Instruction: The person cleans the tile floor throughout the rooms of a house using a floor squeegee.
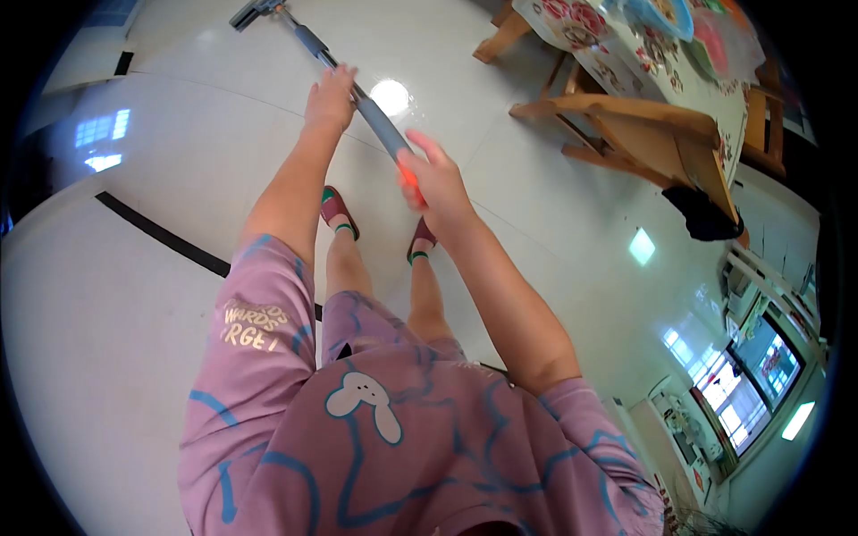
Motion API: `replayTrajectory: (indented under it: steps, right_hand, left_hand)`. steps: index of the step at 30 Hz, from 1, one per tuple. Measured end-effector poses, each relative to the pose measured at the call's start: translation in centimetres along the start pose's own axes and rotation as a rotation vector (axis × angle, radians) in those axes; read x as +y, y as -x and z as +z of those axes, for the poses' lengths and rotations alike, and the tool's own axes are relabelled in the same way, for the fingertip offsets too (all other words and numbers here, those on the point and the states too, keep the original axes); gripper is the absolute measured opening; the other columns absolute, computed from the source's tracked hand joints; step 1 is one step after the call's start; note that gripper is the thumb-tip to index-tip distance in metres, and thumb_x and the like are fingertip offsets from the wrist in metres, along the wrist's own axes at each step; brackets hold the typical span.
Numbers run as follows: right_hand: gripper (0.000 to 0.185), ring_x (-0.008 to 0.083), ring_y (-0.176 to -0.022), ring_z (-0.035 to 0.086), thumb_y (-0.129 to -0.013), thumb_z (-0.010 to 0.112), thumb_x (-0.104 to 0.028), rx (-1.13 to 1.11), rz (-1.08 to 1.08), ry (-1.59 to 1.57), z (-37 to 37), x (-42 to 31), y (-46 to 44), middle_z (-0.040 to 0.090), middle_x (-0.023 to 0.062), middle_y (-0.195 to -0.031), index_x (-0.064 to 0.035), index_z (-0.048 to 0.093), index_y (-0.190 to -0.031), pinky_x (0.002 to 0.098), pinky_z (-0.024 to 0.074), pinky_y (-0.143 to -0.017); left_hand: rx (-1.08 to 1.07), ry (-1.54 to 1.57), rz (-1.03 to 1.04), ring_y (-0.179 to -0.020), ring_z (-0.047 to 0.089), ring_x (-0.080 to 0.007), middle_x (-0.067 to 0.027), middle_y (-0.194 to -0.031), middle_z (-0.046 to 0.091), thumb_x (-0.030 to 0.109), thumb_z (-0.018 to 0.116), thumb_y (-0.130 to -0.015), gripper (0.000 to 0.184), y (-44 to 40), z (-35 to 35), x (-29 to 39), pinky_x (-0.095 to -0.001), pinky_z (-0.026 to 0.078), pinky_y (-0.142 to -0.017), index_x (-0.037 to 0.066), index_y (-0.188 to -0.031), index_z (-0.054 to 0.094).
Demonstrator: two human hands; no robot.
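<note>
A long-handled mop (382, 126) slants across the upper middle, with a grey shaft and an orange part near its close end. Its grey head (256, 11) rests toward the top left, partly cut off by the view's edge. My left hand (331, 100) is closed on the shaft about midway, fingertips over the top. Lower down, my right hand (438, 183) grips the orange part at the near end; it is a little blurred, its fingers partly hidden. Both my arms reach forward over my feet.
Glossy pale floor tiles (518, 223) surround my slippers (336, 210). A black strip (161, 230) runs along the floor at left. At upper right, a wooden chair (626, 134) with a black cloth (702, 213) stands beside a table with a flowered cover (617, 73).
</note>
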State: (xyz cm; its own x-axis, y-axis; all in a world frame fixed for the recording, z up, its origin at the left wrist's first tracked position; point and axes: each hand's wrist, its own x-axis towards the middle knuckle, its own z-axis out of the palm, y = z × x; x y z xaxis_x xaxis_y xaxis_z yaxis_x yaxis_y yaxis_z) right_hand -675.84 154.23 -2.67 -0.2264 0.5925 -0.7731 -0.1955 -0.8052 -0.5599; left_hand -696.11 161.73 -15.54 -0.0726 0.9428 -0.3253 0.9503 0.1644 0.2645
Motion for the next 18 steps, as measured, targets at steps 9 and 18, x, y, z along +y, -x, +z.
replayTrajectory:
  steps: [9, 18]
  right_hand:
    - [0.052, 0.0048, -0.056, 0.044, -0.097, 0.051, -0.026, 0.163, 0.361, 0.434, -22.1, 11.7, 32.3, 0.051, -0.0024, -0.072, -0.0108, 0.035, -0.144, 0.0192, 0.034, -0.048]
    - [0.056, 0.0128, -0.074, 0.057, -0.089, 0.058, -0.013, 0.574, 0.542, 0.7, -25.7, 4.4, 62.6, 0.063, 0.0045, -0.088, -0.0121, 0.04, -0.142, 0.0278, 0.0485, -0.067]
  left_hand:
    - [-0.413, 0.289, 1.036, -0.063, 0.066, -0.0295, -0.0091, -0.06, 0.063, 0.016, 0.068, -0.068, 0.008, 20.9, 15.2, 19.2, -0.0435, 0.052, -0.058, 0.014, -0.061, 0.064]
    - [-1.195, 0.622, 1.603, -0.082, 0.062, -0.0341, -0.0129, -0.083, 0.066, 0.032, 0.07, -0.07, 0.029, 39.2, 8.5, 40.7, -0.0462, 0.048, -0.068, 0.013, -0.091, 0.065]
